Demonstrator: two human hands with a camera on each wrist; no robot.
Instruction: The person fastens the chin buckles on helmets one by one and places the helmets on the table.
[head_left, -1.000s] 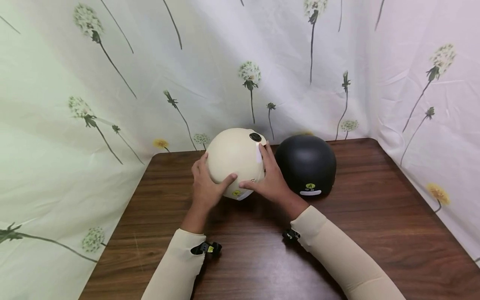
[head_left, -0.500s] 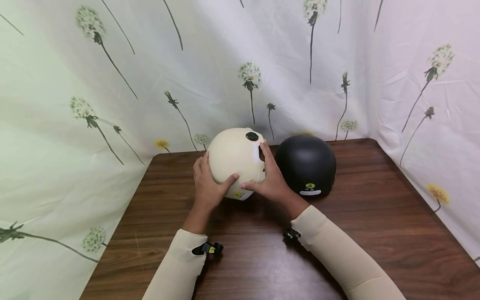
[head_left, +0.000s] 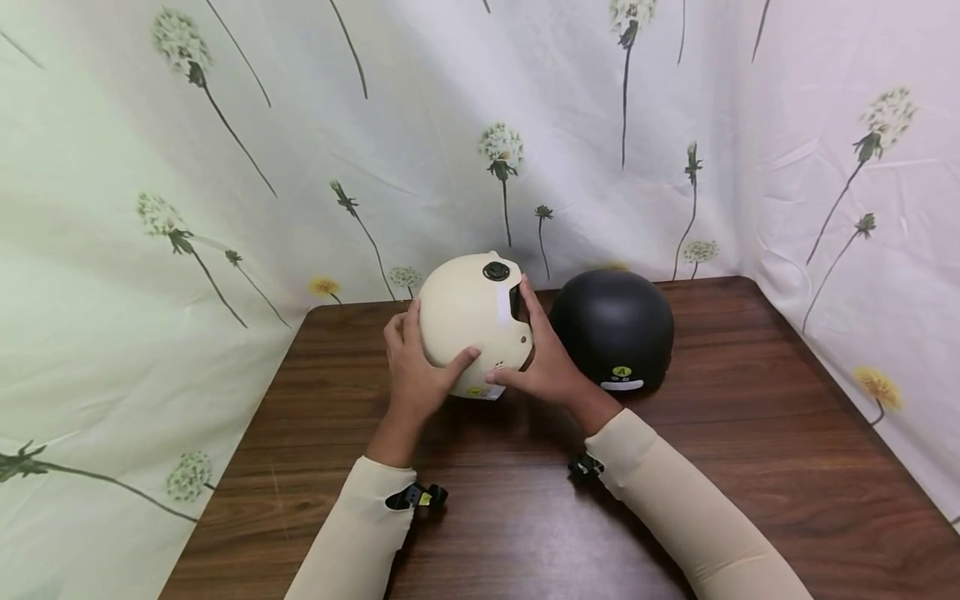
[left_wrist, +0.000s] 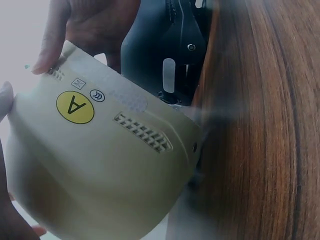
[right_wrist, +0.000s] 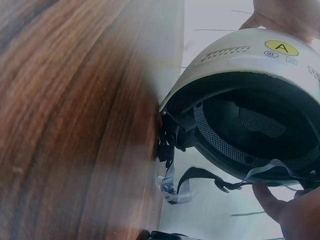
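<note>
Both hands hold a cream helmet [head_left: 461, 312] at the back of the table. My left hand [head_left: 416, 375] grips its left side, thumb across the near face. My right hand [head_left: 551, 362] grips its right side, with the fingers along the face opening. A round black fitting [head_left: 496, 271] sits on the helmet's upper right. A yellow "A" sticker [left_wrist: 75, 107] marks the shell in the left wrist view. In the right wrist view the dark padded inside [right_wrist: 250, 125] and a hanging chin strap [right_wrist: 200, 173] show. Whether the helmet touches the table, I cannot tell.
Close to the right of my right hand, a black helmet [head_left: 611, 329] sits on the brown wooden table [head_left: 487, 517]. A white curtain [head_left: 435, 150] printed with dandelions hangs behind the table and at both sides.
The cream helmet has turned between my hands, its round fitting moving left and more of the face opening coming into view. The black helmet has stayed put.
</note>
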